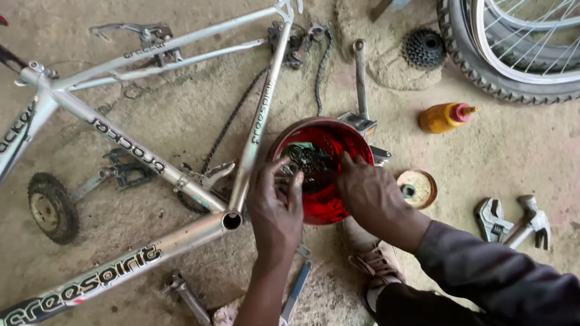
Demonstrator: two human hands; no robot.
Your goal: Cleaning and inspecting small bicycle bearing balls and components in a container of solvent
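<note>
A red bowl (350, 143) sits on the dirt floor and holds dark, greasy small metal parts (310, 162). My left hand (275, 212) hovers at the bowl's left rim, its fingers curled toward the parts. My right hand (371, 194) rests on the bowl's right side with its fingers reaching into it. Whether either hand grips a part is hidden by the fingers. A silver bicycle frame (159, 163) lies just left of the bowl, with its open bottom bracket shell (232, 220) beside my left hand.
A bicycle wheel with tyre (512, 65) lies at top right, with a cassette sprocket (424, 48) and a yellow oil bottle (443, 117) near it. A chain (320, 72), a crank arm (361, 78), a round lid (417, 188), wrenches (511, 221) and a small training wheel (52, 207) are scattered about.
</note>
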